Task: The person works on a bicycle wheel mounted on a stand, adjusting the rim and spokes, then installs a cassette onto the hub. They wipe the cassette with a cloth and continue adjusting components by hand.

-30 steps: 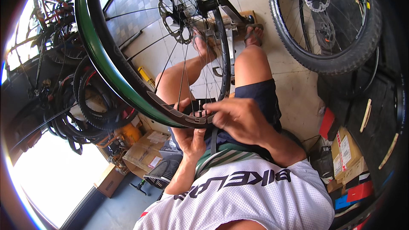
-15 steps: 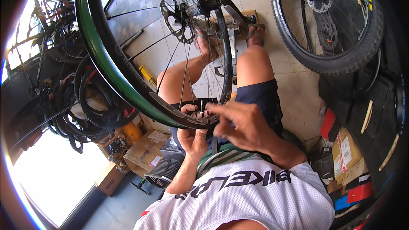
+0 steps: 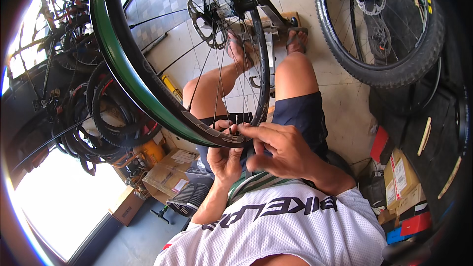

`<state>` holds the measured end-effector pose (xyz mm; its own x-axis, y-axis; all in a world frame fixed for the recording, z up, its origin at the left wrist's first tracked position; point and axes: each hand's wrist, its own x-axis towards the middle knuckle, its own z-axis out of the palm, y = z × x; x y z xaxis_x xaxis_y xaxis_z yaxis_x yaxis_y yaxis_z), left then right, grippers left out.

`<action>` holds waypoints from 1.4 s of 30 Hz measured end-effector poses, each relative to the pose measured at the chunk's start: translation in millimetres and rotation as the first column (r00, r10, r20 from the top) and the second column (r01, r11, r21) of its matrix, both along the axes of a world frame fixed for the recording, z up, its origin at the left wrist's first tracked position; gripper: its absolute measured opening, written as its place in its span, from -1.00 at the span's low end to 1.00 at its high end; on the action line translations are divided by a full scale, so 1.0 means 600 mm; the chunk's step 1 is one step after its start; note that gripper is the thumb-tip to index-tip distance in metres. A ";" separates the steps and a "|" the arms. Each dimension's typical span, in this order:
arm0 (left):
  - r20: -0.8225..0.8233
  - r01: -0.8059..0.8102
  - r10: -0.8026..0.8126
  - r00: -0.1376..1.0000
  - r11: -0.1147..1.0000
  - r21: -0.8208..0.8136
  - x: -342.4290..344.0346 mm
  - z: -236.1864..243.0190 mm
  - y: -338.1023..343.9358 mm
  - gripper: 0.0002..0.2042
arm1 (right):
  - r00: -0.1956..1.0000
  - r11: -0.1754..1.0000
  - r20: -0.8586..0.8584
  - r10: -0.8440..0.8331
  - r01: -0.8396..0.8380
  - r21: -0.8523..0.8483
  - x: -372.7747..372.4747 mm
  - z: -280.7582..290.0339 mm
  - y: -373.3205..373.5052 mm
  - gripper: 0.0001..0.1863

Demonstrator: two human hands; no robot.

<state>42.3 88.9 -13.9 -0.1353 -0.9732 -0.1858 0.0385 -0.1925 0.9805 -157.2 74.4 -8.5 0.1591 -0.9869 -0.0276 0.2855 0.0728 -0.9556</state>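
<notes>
A bicycle wheel rim [image 3: 143,86], its outer channel lined with shiny green tape [image 3: 120,76], tilts in front of me at left. My left hand [image 3: 225,160] is wrapped round the rim's near end, thumb below and fingertips on the spoke side. A slim valve stem [image 3: 236,119] pokes up from the rim there. My right hand [image 3: 281,150] has its index finger stretched to the base of the valve stem, apparently touching it. Its thumb stands apart and blurred, and nothing shows in its grasp. A black disc rotor [image 3: 201,25] is on the wheel's hub.
The hub rests in a stand [image 3: 276,15] between my feet. Another wheel with a knobbly tyre [image 3: 394,76] lies at far right. Tyres [image 3: 106,128] hang at left, above a cardboard box [image 3: 167,173]. More boxes [image 3: 401,177] sit at right. A yellow object [image 3: 171,87] lies on the floor.
The wheel has turned and shifted slightly, with the valve stem a little farther right and up. My right index finger has come in closer to the stem's base.
</notes>
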 end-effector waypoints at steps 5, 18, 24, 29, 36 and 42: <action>-0.038 -0.065 0.064 0.997 0.998 -0.028 -0.005 -0.012 0.007 -0.66 | 0.975 0.994 -0.198 -0.101 0.108 0.024 0.007 -0.027 -0.007 -0.30; 0.210 -0.007 0.035 0.977 0.991 -0.133 -0.012 -0.005 0.006 -0.62 | 0.992 0.996 -0.100 -0.081 0.085 0.039 0.002 -0.024 -0.010 -0.30; 0.196 0.031 0.003 0.981 0.986 -0.167 0.004 -0.023 0.009 -0.60 | 0.989 0.998 -0.135 -0.061 0.059 -0.018 -0.001 -0.023 -0.010 -0.36; 0.124 -0.030 0.039 0.992 0.997 -0.075 -0.007 -0.010 0.011 -0.58 | 0.992 0.998 -0.126 -0.013 0.005 -0.065 0.014 -0.034 -0.002 -0.32; 0.091 -0.012 0.020 0.996 0.997 -0.078 0.001 -0.019 0.011 -0.66 | 0.999 0.985 -0.029 0.028 -0.033 -0.168 0.000 -0.034 -0.014 -0.38; 0.085 -0.043 0.049 0.995 0.996 -0.078 -0.003 -0.015 0.011 -0.63 | 0.980 0.975 0.062 0.188 -0.178 -0.134 -0.025 -0.066 -0.088 -0.75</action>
